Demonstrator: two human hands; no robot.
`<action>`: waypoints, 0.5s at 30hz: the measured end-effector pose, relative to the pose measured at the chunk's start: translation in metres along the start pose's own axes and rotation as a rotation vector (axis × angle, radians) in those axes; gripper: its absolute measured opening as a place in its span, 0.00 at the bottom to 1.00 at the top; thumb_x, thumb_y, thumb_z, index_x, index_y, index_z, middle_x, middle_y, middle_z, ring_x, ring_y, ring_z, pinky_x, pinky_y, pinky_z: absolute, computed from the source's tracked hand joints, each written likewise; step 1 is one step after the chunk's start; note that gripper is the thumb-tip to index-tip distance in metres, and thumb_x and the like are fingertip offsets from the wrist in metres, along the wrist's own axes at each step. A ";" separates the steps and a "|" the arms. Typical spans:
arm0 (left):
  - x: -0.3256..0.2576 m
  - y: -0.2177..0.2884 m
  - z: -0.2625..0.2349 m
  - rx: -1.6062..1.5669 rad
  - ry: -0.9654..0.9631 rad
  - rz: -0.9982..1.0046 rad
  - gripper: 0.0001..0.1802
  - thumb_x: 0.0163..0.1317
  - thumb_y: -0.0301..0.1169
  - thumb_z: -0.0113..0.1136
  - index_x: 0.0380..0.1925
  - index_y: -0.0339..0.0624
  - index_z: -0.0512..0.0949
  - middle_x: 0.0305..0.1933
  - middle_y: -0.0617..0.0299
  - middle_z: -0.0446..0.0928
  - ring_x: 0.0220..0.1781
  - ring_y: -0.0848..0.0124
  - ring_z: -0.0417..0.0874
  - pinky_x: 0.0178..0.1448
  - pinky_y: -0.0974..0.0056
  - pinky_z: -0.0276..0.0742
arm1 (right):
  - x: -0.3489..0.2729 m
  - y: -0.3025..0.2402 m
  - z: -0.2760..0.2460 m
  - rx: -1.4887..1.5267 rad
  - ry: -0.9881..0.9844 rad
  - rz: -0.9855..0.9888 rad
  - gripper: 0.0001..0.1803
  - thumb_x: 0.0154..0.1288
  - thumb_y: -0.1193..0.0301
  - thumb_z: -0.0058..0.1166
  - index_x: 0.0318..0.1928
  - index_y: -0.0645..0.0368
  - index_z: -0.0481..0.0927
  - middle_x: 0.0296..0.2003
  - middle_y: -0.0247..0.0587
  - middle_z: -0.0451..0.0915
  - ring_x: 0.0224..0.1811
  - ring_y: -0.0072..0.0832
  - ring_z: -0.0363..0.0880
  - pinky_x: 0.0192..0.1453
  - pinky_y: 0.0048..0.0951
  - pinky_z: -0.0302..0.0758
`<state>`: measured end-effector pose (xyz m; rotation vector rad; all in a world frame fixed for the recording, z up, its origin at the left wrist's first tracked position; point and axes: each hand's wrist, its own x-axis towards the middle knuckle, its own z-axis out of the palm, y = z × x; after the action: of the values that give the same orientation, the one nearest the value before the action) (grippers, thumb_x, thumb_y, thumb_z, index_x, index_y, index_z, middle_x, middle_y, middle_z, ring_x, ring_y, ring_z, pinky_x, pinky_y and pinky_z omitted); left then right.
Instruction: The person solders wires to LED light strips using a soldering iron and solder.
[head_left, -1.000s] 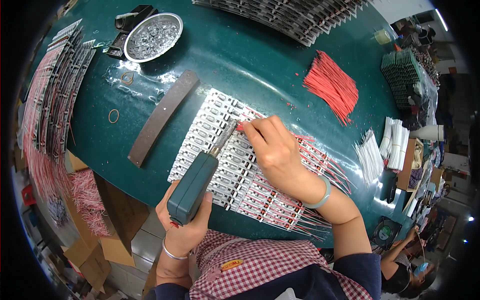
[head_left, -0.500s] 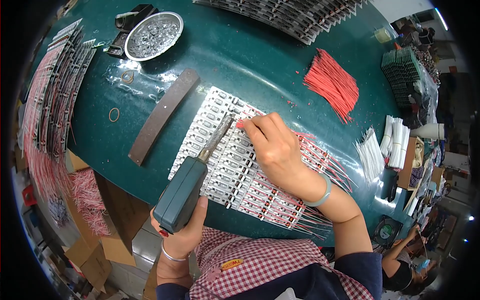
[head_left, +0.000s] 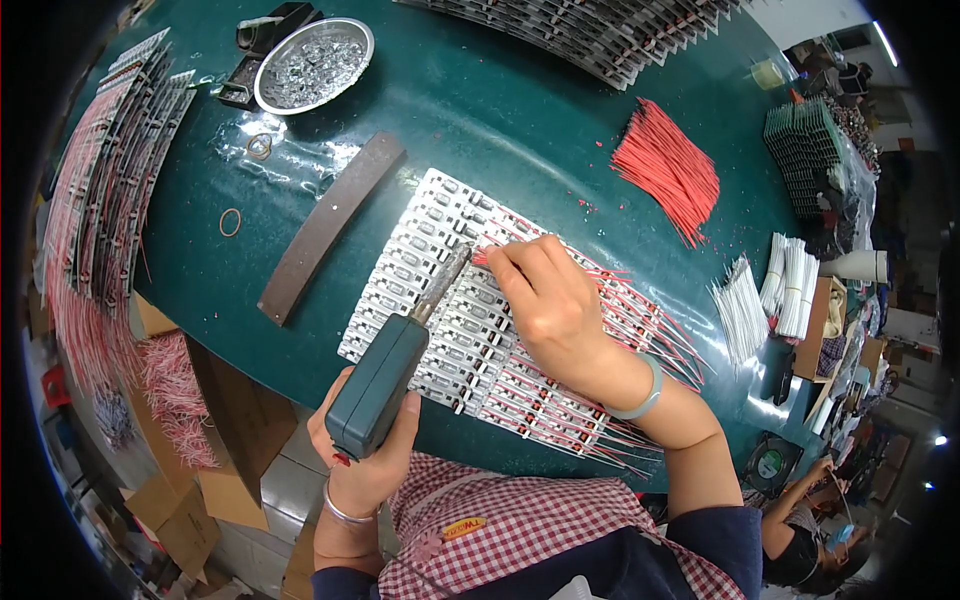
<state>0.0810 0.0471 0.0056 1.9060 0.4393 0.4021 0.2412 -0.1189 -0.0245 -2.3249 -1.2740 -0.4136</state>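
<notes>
My left hand [head_left: 370, 465] is wrapped round a green soldering gun [head_left: 378, 385], whose metal tip points up and away over a white panel of circuit boards [head_left: 405, 258]. Between the thumb and fingers of my right hand [head_left: 550, 310] are red wires [head_left: 481, 257], held by their ends close to that tip. Whether tip and wire touch, I cannot tell. Small components stand in rows on the panel. Red and white wires [head_left: 560, 405] trail off its right side, partly covered by my right hand and forearm.
A curved brown bar [head_left: 330, 230] lies left of the panel. Beyond it stands a metal bowl [head_left: 262, 98] of shiny scraps. Bundled red wires [head_left: 665, 170] and white wires [head_left: 740, 310] lie to the right. Stacked boards [head_left: 110, 190] line the left edge. A co-worker [head_left: 810, 530] sits at lower right.
The soldering gun has shifted slightly right, its tip a little lower beside the red wire ends. My right hand keeps its pinch and has moved only slightly.
</notes>
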 end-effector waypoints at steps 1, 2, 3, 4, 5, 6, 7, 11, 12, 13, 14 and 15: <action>0.001 0.001 0.000 0.000 0.000 0.000 0.11 0.50 0.18 0.68 0.35 0.28 0.80 0.33 0.54 0.81 0.31 0.69 0.83 0.36 0.68 0.78 | 0.000 0.000 0.000 -0.002 -0.008 0.000 0.16 0.49 0.79 0.57 0.41 0.73 0.79 0.33 0.43 0.74 0.35 0.33 0.73 0.33 0.29 0.74; 0.003 0.004 -0.001 0.011 -0.014 -0.006 0.11 0.49 0.18 0.68 0.34 0.28 0.80 0.32 0.54 0.81 0.30 0.69 0.83 0.35 0.68 0.77 | 0.001 0.000 0.000 -0.004 -0.017 0.001 0.16 0.49 0.79 0.57 0.41 0.73 0.79 0.33 0.43 0.74 0.36 0.33 0.73 0.34 0.29 0.74; 0.004 0.006 -0.001 0.021 -0.029 -0.011 0.11 0.49 0.18 0.68 0.34 0.28 0.80 0.32 0.54 0.81 0.30 0.68 0.83 0.34 0.67 0.77 | 0.001 -0.001 -0.001 -0.004 -0.017 0.001 0.16 0.49 0.79 0.57 0.41 0.73 0.79 0.33 0.43 0.74 0.36 0.33 0.73 0.34 0.29 0.74; 0.004 0.005 -0.002 0.022 -0.029 -0.012 0.11 0.49 0.18 0.68 0.34 0.28 0.80 0.32 0.54 0.81 0.30 0.68 0.83 0.34 0.67 0.77 | 0.002 -0.001 -0.001 -0.004 -0.019 -0.002 0.16 0.49 0.79 0.57 0.41 0.73 0.79 0.33 0.43 0.74 0.36 0.33 0.73 0.34 0.29 0.75; 0.004 0.003 -0.002 0.035 -0.033 0.018 0.11 0.49 0.18 0.68 0.34 0.28 0.80 0.32 0.54 0.80 0.29 0.68 0.82 0.33 0.67 0.76 | 0.003 -0.002 -0.001 -0.004 -0.020 -0.005 0.16 0.49 0.79 0.57 0.41 0.73 0.79 0.33 0.43 0.74 0.36 0.34 0.73 0.34 0.29 0.75; 0.003 0.002 -0.002 0.049 -0.037 0.048 0.11 0.49 0.18 0.68 0.33 0.28 0.79 0.31 0.54 0.79 0.28 0.67 0.82 0.32 0.67 0.76 | 0.003 -0.002 -0.002 -0.002 -0.019 -0.005 0.16 0.49 0.79 0.57 0.41 0.73 0.79 0.33 0.43 0.74 0.36 0.34 0.73 0.34 0.29 0.75; 0.003 0.001 -0.001 0.048 -0.038 0.048 0.11 0.49 0.18 0.68 0.33 0.28 0.79 0.31 0.54 0.79 0.28 0.67 0.82 0.32 0.67 0.76 | 0.003 -0.002 -0.002 -0.003 -0.024 -0.006 0.15 0.50 0.79 0.57 0.40 0.73 0.79 0.32 0.43 0.74 0.36 0.34 0.73 0.34 0.29 0.75; 0.005 0.004 -0.001 0.073 -0.044 0.050 0.10 0.48 0.17 0.68 0.33 0.28 0.79 0.31 0.54 0.79 0.27 0.67 0.81 0.32 0.67 0.75 | 0.003 -0.001 0.000 0.003 -0.026 -0.019 0.14 0.50 0.79 0.57 0.39 0.72 0.79 0.32 0.42 0.73 0.36 0.34 0.72 0.34 0.29 0.74; 0.006 0.006 -0.001 0.105 -0.052 0.062 0.10 0.48 0.17 0.67 0.33 0.28 0.79 0.31 0.54 0.79 0.27 0.67 0.81 0.32 0.67 0.75 | 0.003 -0.001 -0.001 0.002 -0.025 -0.019 0.14 0.50 0.79 0.57 0.39 0.72 0.79 0.32 0.42 0.73 0.36 0.34 0.72 0.34 0.29 0.74; 0.005 0.007 -0.001 0.104 -0.053 0.062 0.10 0.48 0.17 0.67 0.33 0.28 0.79 0.31 0.54 0.79 0.27 0.67 0.81 0.32 0.67 0.75 | 0.004 -0.001 -0.001 0.002 -0.028 -0.017 0.13 0.50 0.79 0.57 0.39 0.72 0.79 0.32 0.42 0.73 0.36 0.34 0.72 0.34 0.29 0.74; 0.005 0.007 -0.002 0.098 -0.053 0.035 0.10 0.48 0.18 0.68 0.33 0.29 0.79 0.31 0.54 0.79 0.28 0.68 0.81 0.32 0.67 0.75 | 0.004 -0.002 -0.001 0.001 -0.030 -0.015 0.12 0.51 0.80 0.57 0.38 0.72 0.79 0.31 0.42 0.73 0.36 0.34 0.72 0.34 0.29 0.74; 0.005 0.007 -0.002 0.091 -0.054 0.009 0.10 0.48 0.18 0.68 0.33 0.29 0.79 0.31 0.54 0.79 0.28 0.69 0.82 0.33 0.68 0.76 | 0.004 -0.001 -0.001 0.000 -0.030 -0.015 0.12 0.51 0.80 0.57 0.38 0.72 0.79 0.31 0.42 0.73 0.36 0.34 0.72 0.34 0.29 0.74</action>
<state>0.0850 0.0481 0.0136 2.0025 0.4200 0.3410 0.2420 -0.1163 -0.0214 -2.3315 -1.3059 -0.3842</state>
